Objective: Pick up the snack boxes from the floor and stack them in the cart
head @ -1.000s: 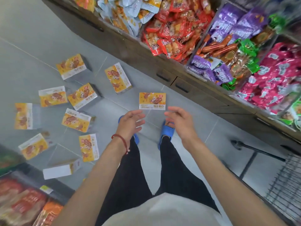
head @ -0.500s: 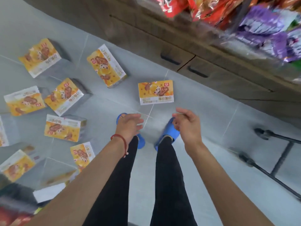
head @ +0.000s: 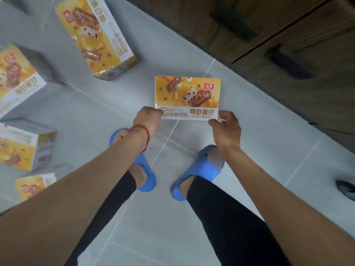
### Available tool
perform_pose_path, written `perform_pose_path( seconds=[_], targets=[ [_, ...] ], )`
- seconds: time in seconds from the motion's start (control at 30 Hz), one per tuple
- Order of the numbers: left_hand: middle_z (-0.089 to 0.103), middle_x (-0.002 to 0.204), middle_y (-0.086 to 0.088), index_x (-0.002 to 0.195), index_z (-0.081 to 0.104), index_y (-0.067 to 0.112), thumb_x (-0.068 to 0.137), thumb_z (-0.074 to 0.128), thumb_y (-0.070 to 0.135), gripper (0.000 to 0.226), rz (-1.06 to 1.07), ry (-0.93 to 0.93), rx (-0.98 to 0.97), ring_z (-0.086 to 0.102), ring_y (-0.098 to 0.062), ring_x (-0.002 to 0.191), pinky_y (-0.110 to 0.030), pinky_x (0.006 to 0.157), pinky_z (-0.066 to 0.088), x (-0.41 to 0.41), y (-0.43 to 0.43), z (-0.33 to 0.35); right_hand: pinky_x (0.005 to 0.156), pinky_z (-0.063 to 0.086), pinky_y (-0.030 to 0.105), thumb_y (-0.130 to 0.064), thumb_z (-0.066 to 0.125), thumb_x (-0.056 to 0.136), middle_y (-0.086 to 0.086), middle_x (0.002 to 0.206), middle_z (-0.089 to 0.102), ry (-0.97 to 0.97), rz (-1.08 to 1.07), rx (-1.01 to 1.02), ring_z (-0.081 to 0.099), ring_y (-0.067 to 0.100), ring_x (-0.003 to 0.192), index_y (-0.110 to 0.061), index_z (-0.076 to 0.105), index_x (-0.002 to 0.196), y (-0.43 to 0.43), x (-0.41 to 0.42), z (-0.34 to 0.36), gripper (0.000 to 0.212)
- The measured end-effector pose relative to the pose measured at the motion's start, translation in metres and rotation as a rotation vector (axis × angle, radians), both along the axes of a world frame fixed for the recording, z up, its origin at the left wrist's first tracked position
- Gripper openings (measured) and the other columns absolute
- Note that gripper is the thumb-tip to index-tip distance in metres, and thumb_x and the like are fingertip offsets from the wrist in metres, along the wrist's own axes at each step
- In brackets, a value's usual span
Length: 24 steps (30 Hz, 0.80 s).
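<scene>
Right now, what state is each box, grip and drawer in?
nearest snack box, face up, held at both near corners.
left grip, holds its near left corner.
right grip, pinches its near right corner.
other snack boxes, lying on floor, untouched.
drawers, closed.

The snack box (head: 187,96) lies on the floor (head: 259,154) just beyond the feet (head: 199,167), other boxes (head: 96,35) to its left, drawers (head: 288,45) far right.
</scene>
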State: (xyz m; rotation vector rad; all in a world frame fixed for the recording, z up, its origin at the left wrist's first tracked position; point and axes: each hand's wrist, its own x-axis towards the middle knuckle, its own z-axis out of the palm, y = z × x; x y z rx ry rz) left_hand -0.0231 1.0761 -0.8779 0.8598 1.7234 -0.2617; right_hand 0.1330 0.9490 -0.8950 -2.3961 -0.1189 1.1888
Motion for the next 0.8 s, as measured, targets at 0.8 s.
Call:
perform_pose_path(
  seconds=[0.8],
  targets=[
    [0.057, 0.099, 0.011, 0.114, 0.051, 0.022, 0.087, 0.075, 0.042, 0.041, 0.37, -0.165, 0.308, 0.06, -0.009, 0.086, -0.018, 0.069, 0.044, 0.005, 0.003, -0.084, 0.09, 0.06, 0.039, -0.06, 0.087, 0.067, 0.002, 0.111, 0.071, -0.049, -0.349, 0.07, 0.072, 0.021, 0.097, -0.015, 0.054, 0.121, 0.042, 0.006, -0.066, 0.077]
  ],
)
